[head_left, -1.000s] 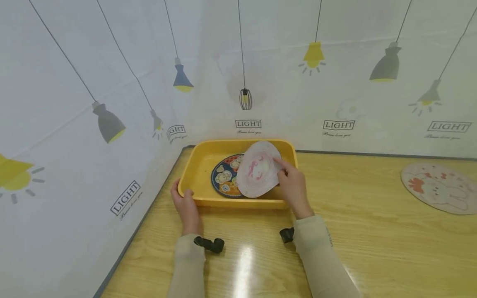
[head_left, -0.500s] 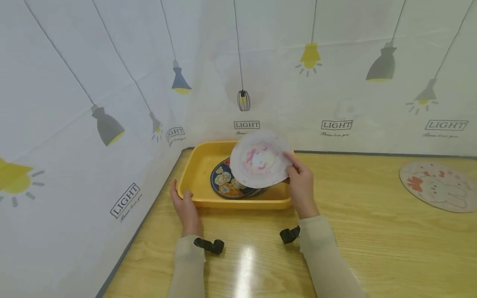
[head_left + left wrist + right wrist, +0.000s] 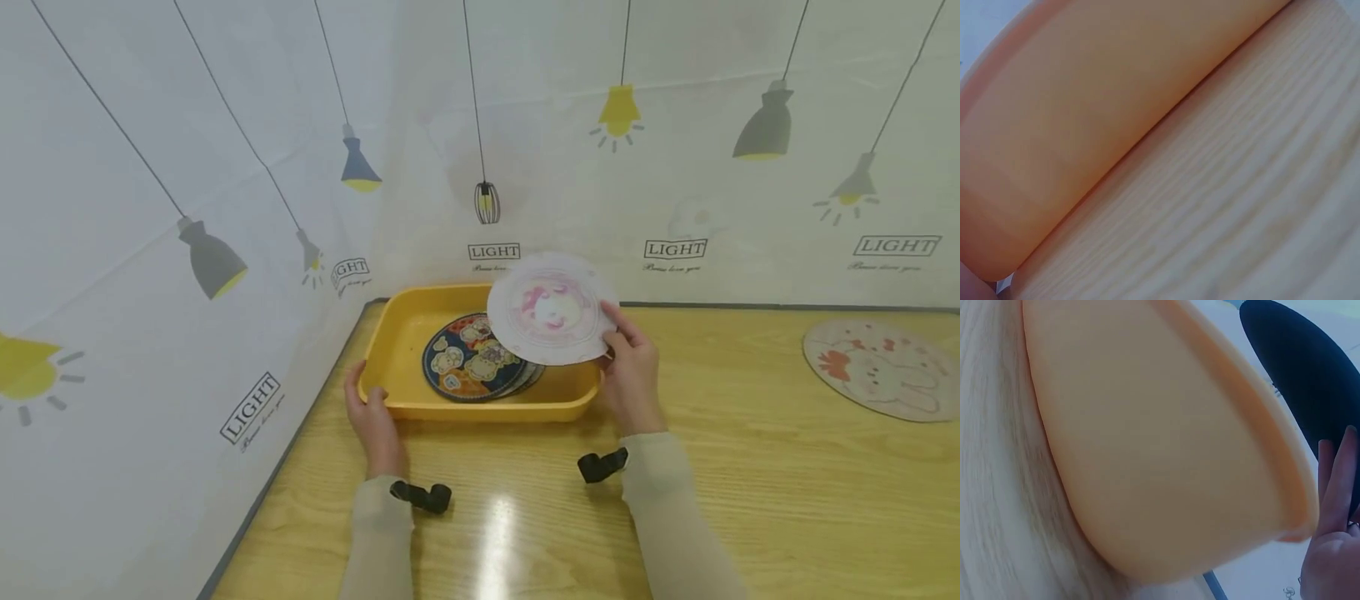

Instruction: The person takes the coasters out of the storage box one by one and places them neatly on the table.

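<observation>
A yellow plastic tray stands near the back left corner of the table. My left hand grips its front left corner, thumb over the rim. The left wrist view shows the tray's outer wall up close. By its right edge, my right hand pinches a thin round white mat with a pink cartoon print, tilted above the tray's right half. The mat's dark underside faces the right wrist camera. Inside the tray lies a dark blue round mat with bear pictures, on top of other round mats.
A round mat with a rabbit and red bow lies on the wooden table at the right. Behind the tray rises a white wall covering printed with lamps, which continues along the left side.
My right hand has lifted the white mat up and to the right, so more of the bear mat and the mats beneath it shows. My left hand stays on the tray corner.
</observation>
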`<state>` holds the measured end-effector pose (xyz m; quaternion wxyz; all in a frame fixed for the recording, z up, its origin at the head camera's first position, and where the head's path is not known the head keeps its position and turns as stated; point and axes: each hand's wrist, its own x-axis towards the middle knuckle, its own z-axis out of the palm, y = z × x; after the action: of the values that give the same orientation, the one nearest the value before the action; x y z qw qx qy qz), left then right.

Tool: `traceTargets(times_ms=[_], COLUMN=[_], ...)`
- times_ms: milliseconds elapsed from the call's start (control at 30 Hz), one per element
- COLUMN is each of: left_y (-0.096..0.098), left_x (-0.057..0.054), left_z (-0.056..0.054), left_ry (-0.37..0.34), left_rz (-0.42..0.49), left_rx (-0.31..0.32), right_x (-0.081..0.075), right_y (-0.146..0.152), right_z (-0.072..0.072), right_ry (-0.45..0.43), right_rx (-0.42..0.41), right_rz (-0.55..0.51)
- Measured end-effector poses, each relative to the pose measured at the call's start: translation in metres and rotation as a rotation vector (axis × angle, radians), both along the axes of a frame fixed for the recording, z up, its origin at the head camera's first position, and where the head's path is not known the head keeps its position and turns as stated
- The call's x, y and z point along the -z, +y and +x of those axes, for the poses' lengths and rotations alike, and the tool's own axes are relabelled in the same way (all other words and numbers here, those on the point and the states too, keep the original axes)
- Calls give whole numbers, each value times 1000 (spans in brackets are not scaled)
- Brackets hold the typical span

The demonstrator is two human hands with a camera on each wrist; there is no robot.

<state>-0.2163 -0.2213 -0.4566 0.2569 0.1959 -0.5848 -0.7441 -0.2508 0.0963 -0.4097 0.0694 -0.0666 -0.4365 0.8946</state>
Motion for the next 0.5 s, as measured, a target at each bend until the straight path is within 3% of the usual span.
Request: traceTargets(times_ms=[500], left_y=[0], left_x=[3], left_z=[-3], left_ry=[-2], left_rz=[-41], left_rx=[-36], right_x=[16], right_y=[36], right_z=[-3], right_ry=[-7], right_rx=[91], right_rz=[-81])
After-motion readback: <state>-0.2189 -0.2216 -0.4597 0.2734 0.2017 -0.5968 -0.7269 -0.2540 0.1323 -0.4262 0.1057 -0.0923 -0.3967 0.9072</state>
